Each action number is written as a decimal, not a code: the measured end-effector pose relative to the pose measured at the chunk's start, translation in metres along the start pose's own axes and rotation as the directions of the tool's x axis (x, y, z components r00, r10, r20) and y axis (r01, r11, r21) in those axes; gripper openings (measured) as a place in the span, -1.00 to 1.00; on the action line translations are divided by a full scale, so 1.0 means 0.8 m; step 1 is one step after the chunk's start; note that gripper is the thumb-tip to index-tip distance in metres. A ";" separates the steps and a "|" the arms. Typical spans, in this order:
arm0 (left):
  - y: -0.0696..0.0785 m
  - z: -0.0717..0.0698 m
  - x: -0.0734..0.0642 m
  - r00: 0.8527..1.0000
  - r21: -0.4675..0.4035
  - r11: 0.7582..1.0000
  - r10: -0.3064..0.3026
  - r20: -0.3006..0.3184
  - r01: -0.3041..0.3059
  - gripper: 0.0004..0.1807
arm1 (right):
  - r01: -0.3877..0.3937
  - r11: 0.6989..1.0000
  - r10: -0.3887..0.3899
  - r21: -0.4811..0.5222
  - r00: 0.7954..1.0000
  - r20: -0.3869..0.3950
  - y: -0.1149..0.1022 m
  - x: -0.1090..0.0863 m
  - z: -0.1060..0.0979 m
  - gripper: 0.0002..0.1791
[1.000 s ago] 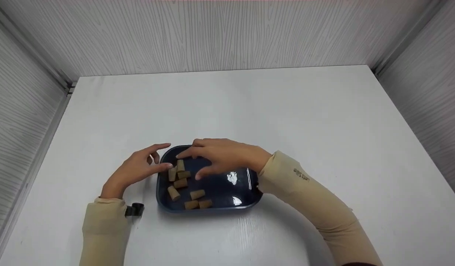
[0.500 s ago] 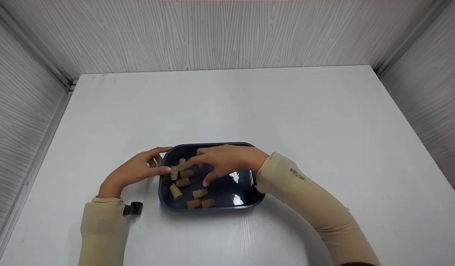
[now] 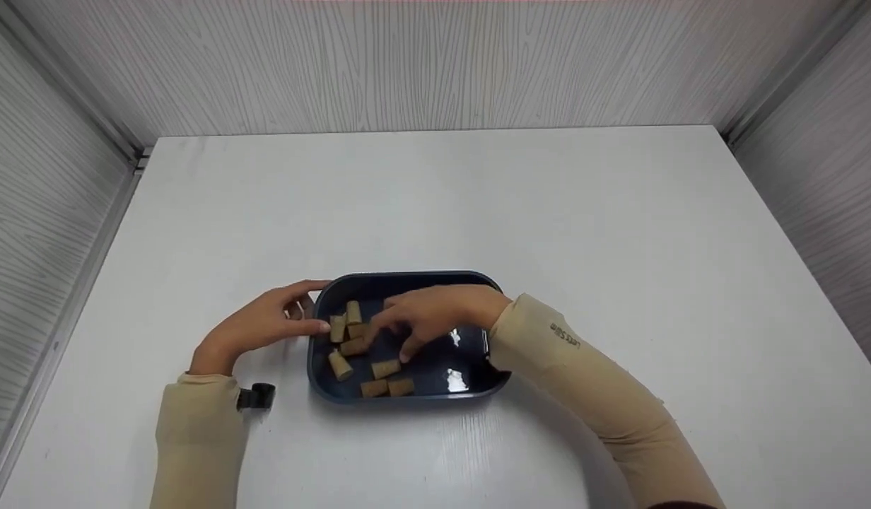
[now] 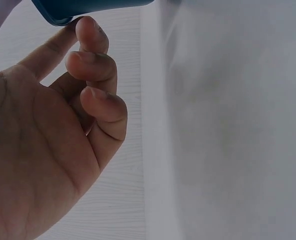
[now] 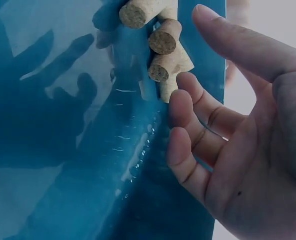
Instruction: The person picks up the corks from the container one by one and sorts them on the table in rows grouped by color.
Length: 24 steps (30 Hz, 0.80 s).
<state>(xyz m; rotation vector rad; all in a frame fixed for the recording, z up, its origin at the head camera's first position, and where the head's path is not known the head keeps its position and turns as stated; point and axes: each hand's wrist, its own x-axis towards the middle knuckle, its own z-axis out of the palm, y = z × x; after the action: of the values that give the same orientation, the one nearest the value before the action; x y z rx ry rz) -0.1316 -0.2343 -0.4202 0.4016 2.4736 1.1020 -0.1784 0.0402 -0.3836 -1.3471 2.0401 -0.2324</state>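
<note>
A dark blue tray (image 3: pixel 411 396) with rounded corners holds several tapered cork stoppers (image 3: pixel 339 365), mostly bunched at its left side. My left hand (image 3: pixel 259 325) grips the tray's left end, its thumb over the rim beside a cork and its index finger along the back corner. In the left wrist view its other fingers curl under the tray's edge, outside it. My right hand (image 3: pixel 432 311) reaches into the tray from the right, index finger at one of the bunched corks and thumb apart, near another cork. In the right wrist view its fingers bend loosely beside the corks (image 5: pixel 163 41).
The tray stands on a white table (image 3: pixel 520 205) with pale wood-grain panels (image 3: pixel 421 67) at the back and sides. Bright reflections lie on the tray's glossy floor. A small black piece (image 3: pixel 257 396) sits beside the left sleeve.
My left hand has closed onto the tray's left rim. My right hand has moved down and towards me among the corks, uncovering the back of the tray. The tray appears slightly further right.
</note>
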 end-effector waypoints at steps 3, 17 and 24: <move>0.000 0.000 0.000 1.000 -0.009 1.000 0.005 -0.002 -0.005 -0.24 | 0.007 1.000 -0.007 0.012 1.000 0.017 0.001 0.002 0.003 -0.46; -0.007 0.001 -0.006 1.000 -0.058 0.998 -0.002 0.014 0.003 -0.26 | 0.012 0.999 -0.015 0.048 0.998 0.063 0.005 0.014 0.017 -0.50; -0.007 -0.001 -0.007 1.000 -0.056 0.998 -0.013 0.004 0.013 -0.26 | 0.010 1.000 -0.011 0.018 0.998 0.066 0.003 0.019 0.017 -0.47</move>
<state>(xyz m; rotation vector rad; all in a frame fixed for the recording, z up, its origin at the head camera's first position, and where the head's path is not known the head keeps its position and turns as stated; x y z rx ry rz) -0.1275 -0.2406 -0.4222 0.3703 2.4330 1.1612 -0.1753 0.0311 -0.4013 -1.3378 1.9728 -0.2069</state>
